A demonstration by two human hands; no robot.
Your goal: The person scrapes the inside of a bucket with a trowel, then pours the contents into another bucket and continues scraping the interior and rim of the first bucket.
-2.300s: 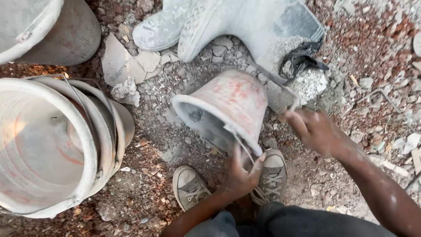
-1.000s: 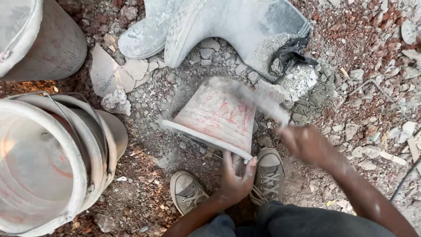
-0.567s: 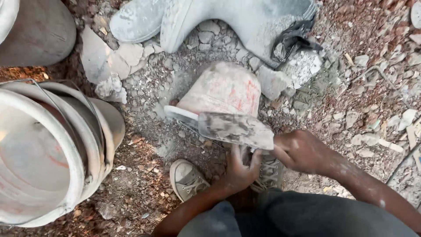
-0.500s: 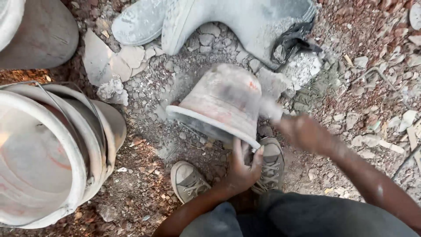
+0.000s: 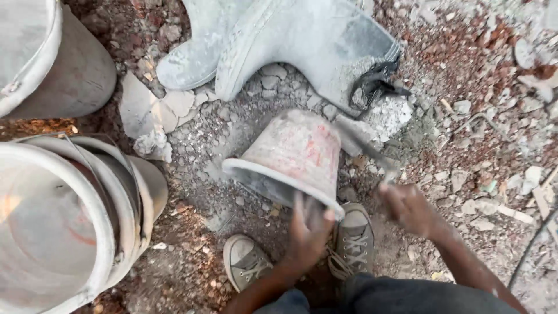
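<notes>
While rubble covers the ground on every side, little open room is left around the cement-caked bucket (image 5: 293, 160), which is tipped on its side at the middle of the scene with its mouth turned to the near left. Just beyond its base, at the far side, two dusty rubber boots (image 5: 279, 46) are planted, with a crumpled black bag (image 5: 378, 84) and a lump of grey hardened cement (image 5: 386, 116) close on the far right. To the left, a stack of pale nested buckets (image 5: 70, 221) fills the near corner, and another grey bucket (image 5: 46, 58) is seen at the far left; only a narrow strip of broken stone is left between these and the tipped bucket. Near its rim, two grey canvas shoes (image 5: 247, 267) are set on the dirt.

The bucket's near rim is gripped by the left hand (image 5: 308, 235), whose fingers are curled over the edge. The right hand (image 5: 410, 209) is held just to the right of the bucket, closed around a thin metal tool (image 5: 363, 145) that is blurred by motion and lies against the bucket's right side; whether it touches cannot be told.
</notes>
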